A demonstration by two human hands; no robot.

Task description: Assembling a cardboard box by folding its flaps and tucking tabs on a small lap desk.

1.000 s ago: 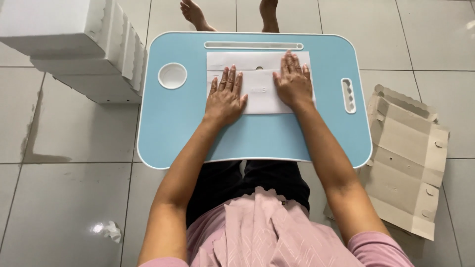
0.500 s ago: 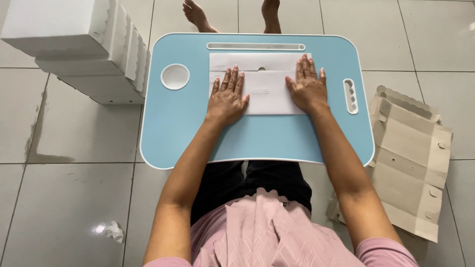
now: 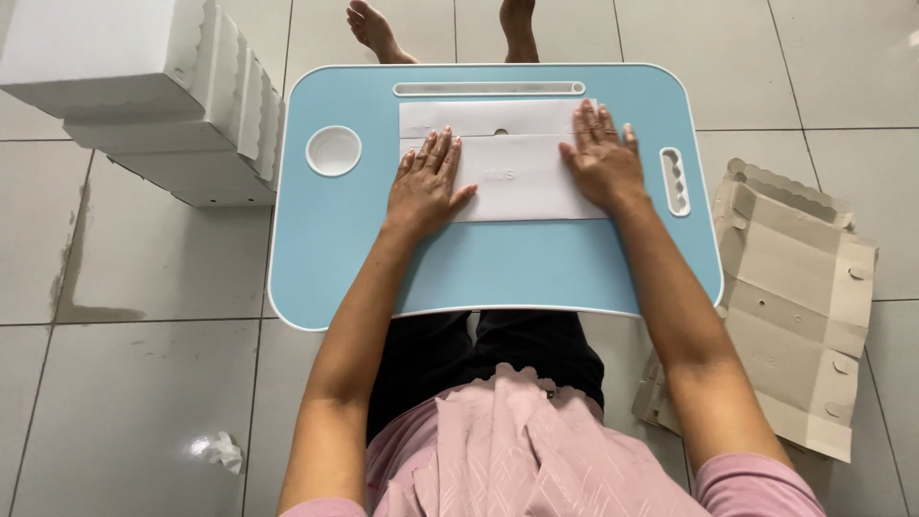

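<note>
Both hands are down flat on the folded white cardboard sheet (image 3: pixel 507 158), which lies across the upper middle of the light blue lap table (image 3: pixel 498 268), just below its long white slot. The left hand (image 3: pixel 424 187) is spread open, palm pressing the sheet's left end; the right hand (image 3: pixel 601 158) is open too, fingers splayed over the right end, gripping nothing. This looks like the creasing step of folding a box blank: a front flap is doubled up over the panel and pressed down. A next move would call for firm, even pressure along the fold line, so the edges stay square. The sheet is plain, matte and smooth, with a small half-round notch at its upper fold. Finished white boxes (image 3: pixel 144 86) are stacked on the floor at left, and brown unfolded blanks (image 3: pixel 795 297) lie at right.
</note>
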